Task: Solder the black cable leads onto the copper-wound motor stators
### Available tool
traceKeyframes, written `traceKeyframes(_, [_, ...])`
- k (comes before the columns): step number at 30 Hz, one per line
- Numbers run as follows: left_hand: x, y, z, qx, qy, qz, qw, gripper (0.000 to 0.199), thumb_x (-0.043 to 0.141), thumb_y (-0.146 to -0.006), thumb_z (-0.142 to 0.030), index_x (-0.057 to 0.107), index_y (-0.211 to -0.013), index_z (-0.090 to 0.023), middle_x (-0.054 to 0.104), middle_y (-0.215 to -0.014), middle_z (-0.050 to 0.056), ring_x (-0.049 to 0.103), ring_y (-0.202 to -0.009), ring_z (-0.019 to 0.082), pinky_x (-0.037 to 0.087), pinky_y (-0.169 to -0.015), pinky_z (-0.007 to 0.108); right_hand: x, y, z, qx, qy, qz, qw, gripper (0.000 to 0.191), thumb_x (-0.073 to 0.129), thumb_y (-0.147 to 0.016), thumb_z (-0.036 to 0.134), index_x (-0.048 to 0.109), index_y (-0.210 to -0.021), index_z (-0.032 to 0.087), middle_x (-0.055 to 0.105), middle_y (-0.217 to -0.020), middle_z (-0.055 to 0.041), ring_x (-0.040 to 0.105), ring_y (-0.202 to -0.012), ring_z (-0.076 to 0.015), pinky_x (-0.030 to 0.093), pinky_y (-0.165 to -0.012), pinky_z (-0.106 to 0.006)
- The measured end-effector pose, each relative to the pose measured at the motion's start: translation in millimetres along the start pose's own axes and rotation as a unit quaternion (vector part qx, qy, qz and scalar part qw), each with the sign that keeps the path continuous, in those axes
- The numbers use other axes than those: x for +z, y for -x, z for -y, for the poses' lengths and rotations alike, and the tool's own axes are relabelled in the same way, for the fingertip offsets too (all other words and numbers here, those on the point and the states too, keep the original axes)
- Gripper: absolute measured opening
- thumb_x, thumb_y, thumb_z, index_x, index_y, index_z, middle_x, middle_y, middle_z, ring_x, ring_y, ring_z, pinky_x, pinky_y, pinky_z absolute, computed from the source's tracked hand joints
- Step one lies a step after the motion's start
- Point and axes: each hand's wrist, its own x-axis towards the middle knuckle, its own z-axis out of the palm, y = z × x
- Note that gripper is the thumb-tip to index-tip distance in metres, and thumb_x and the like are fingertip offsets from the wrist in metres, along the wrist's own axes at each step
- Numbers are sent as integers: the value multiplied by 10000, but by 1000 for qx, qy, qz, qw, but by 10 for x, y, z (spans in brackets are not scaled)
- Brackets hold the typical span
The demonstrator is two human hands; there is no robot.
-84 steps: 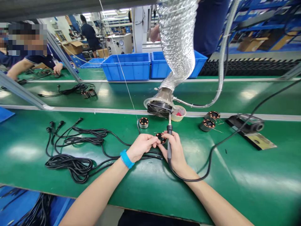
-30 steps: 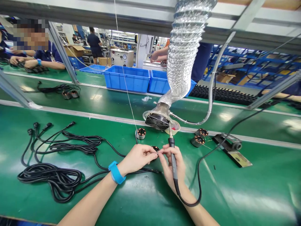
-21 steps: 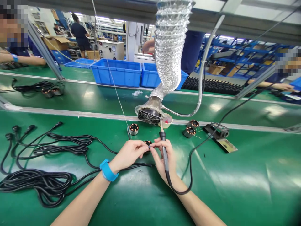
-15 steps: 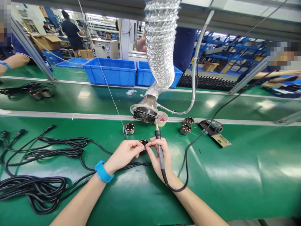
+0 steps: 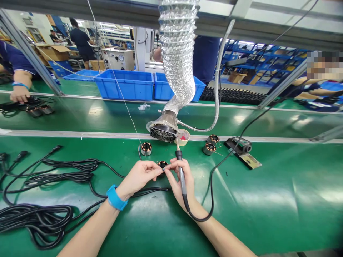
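My left hand [image 5: 142, 175], with a blue band at the wrist, is closed in a pinch on a tiny bluish, wire-like piece. Its fingertips meet those of my right hand [image 5: 190, 180] just in front of a copper-wound motor stator [image 5: 162, 164], which they partly hide. A soldering iron [image 5: 182, 175] is held in my right hand, tip pointing up and away towards the fan, while the thumb and forefinger pinch at the same small piece. Another stator [image 5: 146, 149] stands behind my left hand. Under my hands lies the end of a black cable [image 5: 150, 191].
A fan hood [image 5: 163, 133] on a foil duct [image 5: 178, 46] hangs ahead, beside a round tub [image 5: 184, 137]. To the right are two stators [image 5: 209, 148] and an iron stand [image 5: 242, 148]. Coiled black cables [image 5: 34, 217] lie left. Blue bins [image 5: 124, 85] stand behind; a co-worker's hand [image 5: 20, 93] is far left.
My hands stay together at the stator, with only slight finger movement. The view has shifted a little. At far left, a co-worker's hand has come down onto the cables.
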Motion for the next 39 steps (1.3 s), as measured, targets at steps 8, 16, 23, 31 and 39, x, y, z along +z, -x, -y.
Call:
traceKeyframes(8, [26,0,19,2,36,-33,999,270,738,-779,-375,713,-836,-112,687,-764,43,552,-660,123,443,-645,242,21,4,-27,19,-26,-5,999,181,647,-882,203,527,-1009,252,577,-976,-27,642,-997,-185,524,-916,-380])
traceKeyframes(16, [-53,34,-68,-30,11,27,999,287,682,-830,-388,746,-869,-111,611,-650,0,466,-583,93,350,-563,220,9,5,0,3,-32,4,999,164,638,-887,181,535,-987,260,588,-956,-30,602,-1045,-202,491,-953,-415])
traceKeyframes(23, [-47,4,6,-30,52,25,998,252,750,-772,-345,730,-849,-106,656,-741,22,521,-661,106,388,-625,218,-4,10,16,3,-32,-4,999,200,657,-869,166,536,-998,260,559,-1023,-39,603,-1065,-207,490,-955,-421])
traceKeyframes(31, [17,9,96,-2,37,21,999,205,749,-776,-300,702,-847,-113,648,-735,8,534,-672,109,396,-643,222,11,-11,19,19,-39,-12,999,215,682,-847,181,518,-972,243,541,-1009,-25,644,-863,-160,522,-858,-377])
traceKeyframes(39, [1,9,47,16,-7,19,1000,229,694,-821,-339,724,-856,-115,680,-779,36,560,-697,139,422,-671,250,5,-3,6,31,-48,0,998,232,692,-852,202,531,-1012,255,569,-1040,-30,640,-880,-162,518,-835,-360])
